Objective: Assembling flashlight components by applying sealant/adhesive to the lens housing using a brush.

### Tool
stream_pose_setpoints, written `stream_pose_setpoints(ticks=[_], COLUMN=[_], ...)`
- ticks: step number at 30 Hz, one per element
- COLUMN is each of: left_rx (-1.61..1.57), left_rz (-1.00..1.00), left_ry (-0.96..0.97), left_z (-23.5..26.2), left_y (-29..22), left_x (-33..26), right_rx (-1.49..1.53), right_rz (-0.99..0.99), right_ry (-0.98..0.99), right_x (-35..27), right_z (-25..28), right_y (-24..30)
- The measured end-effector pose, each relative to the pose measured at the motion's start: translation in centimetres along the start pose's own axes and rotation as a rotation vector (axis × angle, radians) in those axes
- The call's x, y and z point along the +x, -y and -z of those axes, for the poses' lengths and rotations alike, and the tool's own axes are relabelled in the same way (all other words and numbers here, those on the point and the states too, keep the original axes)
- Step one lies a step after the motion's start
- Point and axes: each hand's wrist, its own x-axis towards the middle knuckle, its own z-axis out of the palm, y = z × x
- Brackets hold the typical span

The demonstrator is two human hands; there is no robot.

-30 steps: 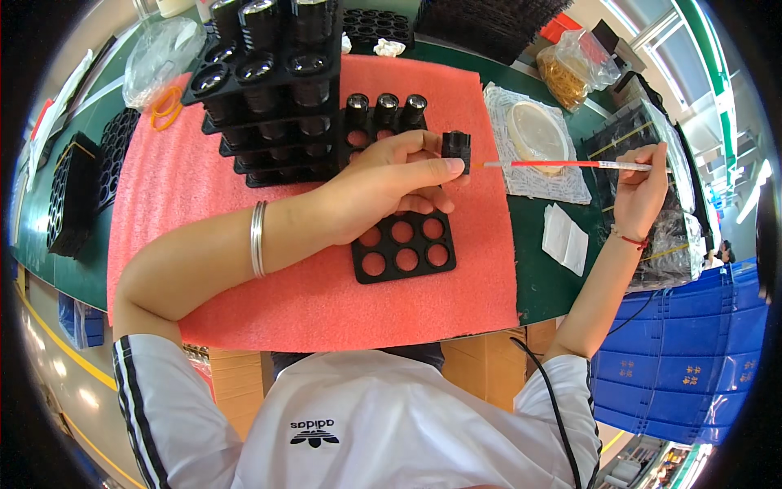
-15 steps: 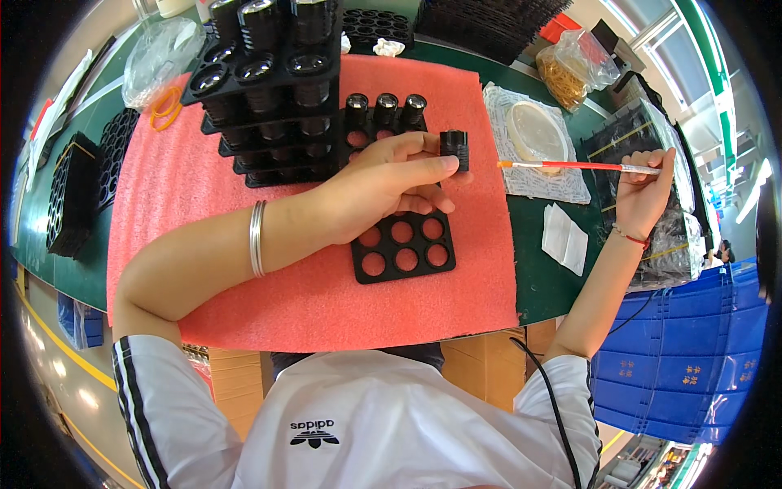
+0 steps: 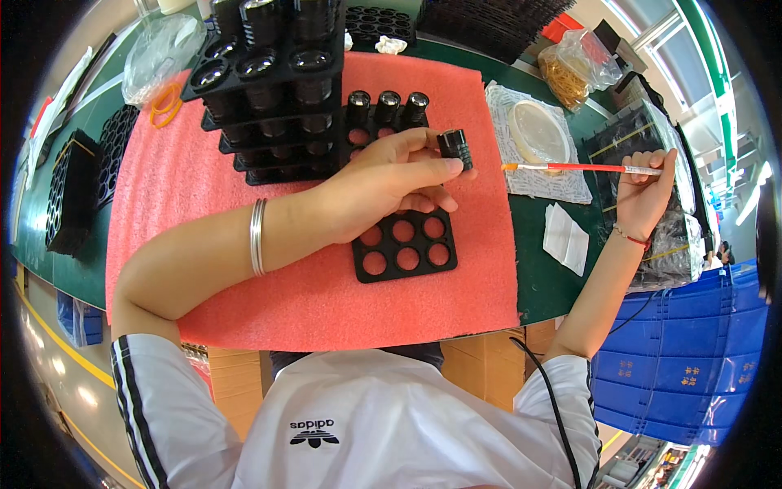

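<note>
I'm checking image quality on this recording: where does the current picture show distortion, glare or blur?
Head view: the left edge of the green tabletop bows, and the corners fall to black; head view: bright glare spots the floor at lower left, with smaller highlights on the cylinder tops; head view: the brush, left hand and right hand show no obvious motion blur.

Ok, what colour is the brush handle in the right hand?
The brush handle is mostly red, whitish near the right hand; head view shows it.
</note>
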Motion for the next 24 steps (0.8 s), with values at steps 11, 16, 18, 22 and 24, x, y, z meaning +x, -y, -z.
stream_pose_setpoints(ticks=[11, 16, 18, 22, 24], left_rx=[0.040, 0.070, 0.077, 0.073, 0.076], left_rz=[-0.003, 0.007, 0.003, 0.000, 0.003], left_ry=[-0.056, -0.050, -0.055, -0.050, -0.045], left_z=[-0.38, -0.35, -0.33, -0.28, -0.24], left_y=[-0.09, -0.16, -0.08, 0.00, -0.03], left_x=[-0.08, -0.08, -0.05, -0.01, -0.06], right_rx=[0.012, 0.001, 0.002, 0.014, 0.007], right_rz=[-0.006, -0.008, -0.006, -0.012, -0.013], right_ry=[0.020, 0.019, 0.024, 0.042, 0.042], right_x=[-0.05, -0.10, -0.11, -0.03, -0.07], right_z=[0.02, -0.05, -0.01, 0.10, -0.02], right_y=[0.12, 0.19, 0.13, 0.07, 0.05])
